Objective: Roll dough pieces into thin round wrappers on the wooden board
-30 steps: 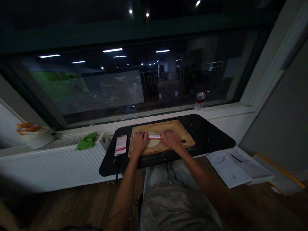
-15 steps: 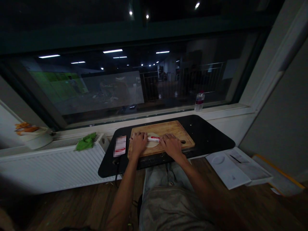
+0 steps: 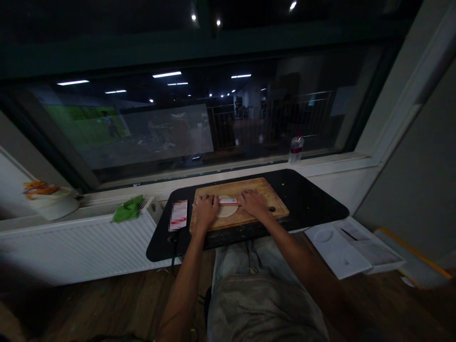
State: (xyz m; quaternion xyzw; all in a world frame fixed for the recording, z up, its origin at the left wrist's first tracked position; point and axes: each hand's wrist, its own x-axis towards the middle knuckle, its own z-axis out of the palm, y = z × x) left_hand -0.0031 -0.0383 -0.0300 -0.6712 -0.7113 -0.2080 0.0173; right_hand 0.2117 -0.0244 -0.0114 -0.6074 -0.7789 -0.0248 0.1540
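A short rolling pin [image 3: 228, 202], white with a red printed label, lies across a flat, pale round of dough [image 3: 226, 212]. My left hand [image 3: 206, 209] is closed over its left end, fingers bent and pressed down. Over the right end, my right hand [image 3: 253, 203] is curled in the same way. Both hands hide the pin's ends and part of the dough. Beneath them is a wooden cutting board [image 3: 274, 194] with a groove near its rim and a dark hole at the right.
The board rests on a small black table [image 3: 313, 204]. A red-and-white packet [image 3: 179, 213] lies left of it. A green cloth [image 3: 128, 209] and a white pot [image 3: 53, 204] sit on the radiator [image 3: 99, 251]. A bottle [image 3: 296, 149] stands on the sill; a white box [image 3: 352, 247] is at right.
The rolling pin has rolled slightly away from me over the dough, its label turned. My right hand has moved forward with it; my left hand has barely shifted.
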